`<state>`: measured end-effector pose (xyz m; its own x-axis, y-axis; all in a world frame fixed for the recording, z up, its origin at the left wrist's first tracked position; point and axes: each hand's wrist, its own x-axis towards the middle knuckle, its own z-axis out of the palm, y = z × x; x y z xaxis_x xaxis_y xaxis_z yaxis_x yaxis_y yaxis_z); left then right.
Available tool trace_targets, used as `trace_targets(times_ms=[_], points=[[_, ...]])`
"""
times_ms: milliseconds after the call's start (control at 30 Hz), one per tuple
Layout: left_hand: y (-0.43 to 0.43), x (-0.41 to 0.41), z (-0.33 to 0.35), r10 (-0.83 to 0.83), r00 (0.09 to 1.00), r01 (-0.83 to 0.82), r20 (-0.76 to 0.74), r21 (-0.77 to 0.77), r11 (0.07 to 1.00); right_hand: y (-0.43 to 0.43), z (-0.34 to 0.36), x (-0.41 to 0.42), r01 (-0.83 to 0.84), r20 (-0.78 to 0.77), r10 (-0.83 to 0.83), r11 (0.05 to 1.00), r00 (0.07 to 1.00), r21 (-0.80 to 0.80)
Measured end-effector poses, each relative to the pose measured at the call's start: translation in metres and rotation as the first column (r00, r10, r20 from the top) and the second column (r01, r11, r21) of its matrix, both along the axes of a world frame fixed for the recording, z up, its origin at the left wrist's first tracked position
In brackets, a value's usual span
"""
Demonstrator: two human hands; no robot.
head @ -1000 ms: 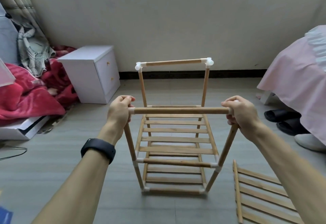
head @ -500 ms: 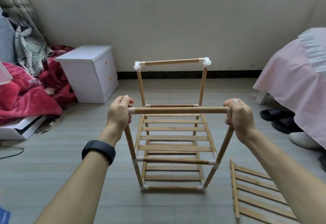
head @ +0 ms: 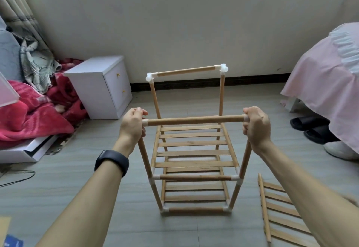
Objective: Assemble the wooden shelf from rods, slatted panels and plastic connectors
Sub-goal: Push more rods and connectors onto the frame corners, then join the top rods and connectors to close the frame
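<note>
Our left hand (head: 132,125) and right hand (head: 256,125) have fingers clamped on the front top rod's (head: 195,120) corner connectors at mid-frame. Uneven pressing could, we judge, pop a joint or rack the frame (head: 194,176).

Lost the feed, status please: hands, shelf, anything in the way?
Left hand, right hand: each a closed grip on the front top corners. Shelf frame upright on floor. Spare slatted panel lying right, clear.

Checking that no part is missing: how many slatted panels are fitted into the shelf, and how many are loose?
Fitted: 2, middle slatted panel and bottom slatted panel
Loose: 1, loose slatted panel
Total: 3
</note>
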<state>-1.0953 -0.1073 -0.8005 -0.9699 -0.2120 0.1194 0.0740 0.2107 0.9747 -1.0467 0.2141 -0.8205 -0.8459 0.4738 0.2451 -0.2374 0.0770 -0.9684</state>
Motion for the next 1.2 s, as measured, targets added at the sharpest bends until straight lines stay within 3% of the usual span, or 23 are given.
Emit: trace_targets(times_ms=[100,167,233,267,333,400,467,500,567,633,733,800,867,967,1067,1200], points=[[0.007,0.004,0.003,0.214,0.970,-0.228,-0.120,-0.124,0.966,-0.006,-0.003,-0.001,0.052,-0.004,-0.052,0.998,0.999,0.040],[0.015,0.013,-0.003,0.328,0.820,-0.516,-0.468,-0.359,0.778,-0.010,-0.008,-0.002,0.103,-0.033,-0.101,0.993,0.994,0.055],[0.030,0.026,-0.017,0.052,0.665,-0.604,-0.745,-0.496,0.624,-0.012,-0.013,-0.004,0.136,-0.057,-0.132,0.988,0.990,0.068],[0.040,0.032,-0.028,-0.137,0.625,-0.574,-0.769,-0.571,0.587,-0.012,-0.014,-0.007,0.130,-0.060,-0.126,0.989,0.990,0.066],[0.064,0.041,-0.053,-0.431,0.604,-0.436,-0.670,-0.731,0.526,-0.010,-0.012,-0.016,0.079,-0.038,-0.077,0.996,0.996,0.047],[0.092,0.052,-0.082,-0.576,0.709,-0.198,-0.407,-0.899,0.391,-0.007,-0.010,-0.025,-0.004,-0.004,0.004,0.999,1.000,0.040],[0.119,0.061,-0.114,-0.523,0.847,0.042,-0.095,-0.969,0.244,-0.002,-0.011,-0.030,-0.082,0.002,0.082,0.995,0.997,0.051],[0.130,0.062,-0.130,-0.451,0.891,0.166,0.054,-0.963,0.212,0.001,-0.013,-0.029,-0.114,0.004,0.114,0.991,0.993,0.063],[0.144,0.057,-0.155,-0.335,0.894,0.375,0.296,-0.904,0.204,0.012,-0.029,-0.021,-0.126,0.029,0.124,0.989,0.992,0.077],[0.149,0.050,-0.175,-0.291,0.873,0.453,0.391,-0.872,0.185,0.029,-0.064,-0.003,-0.038,0.076,0.035,0.998,0.997,0.042],[0.145,0.040,-0.195,-0.249,0.874,0.471,0.417,-0.854,0.222,0.062,-0.149,0.035,0.170,0.340,-0.170,0.985,0.925,0.032],[0.143,0.040,-0.207,-0.234,0.900,0.418,0.368,-0.883,0.216,0.086,-0.217,0.067,0.175,0.623,-0.228,0.974,0.748,0.147],[0.144,0.042,-0.215,-0.236,0.916,0.374,0.324,-0.902,0.216,0.106,-0.280,0.101,0.030,0.819,-0.246,0.962,0.519,0.271],[0.145,0.040,-0.220,-0.240,0.926,0.346,0.291,-0.908,0.237,0.113,-0.342,0.133,-0.249,0.919,-0.290,0.900,0.265,0.356],[0.145,0.039,-0.221,-0.249,0.929,0.332,0.272,-0.913,0.239,0.105,-0.363,0.135,-0.442,0.913,-0.356,0.799,0.200,0.408],[0.146,0.038,-0.221,-0.242,0.933,0.322,0.265,-0.916,0.239,0.094,-0.365,0.121,-0.539,0.891,-0.410,0.714,0.195,0.447]])
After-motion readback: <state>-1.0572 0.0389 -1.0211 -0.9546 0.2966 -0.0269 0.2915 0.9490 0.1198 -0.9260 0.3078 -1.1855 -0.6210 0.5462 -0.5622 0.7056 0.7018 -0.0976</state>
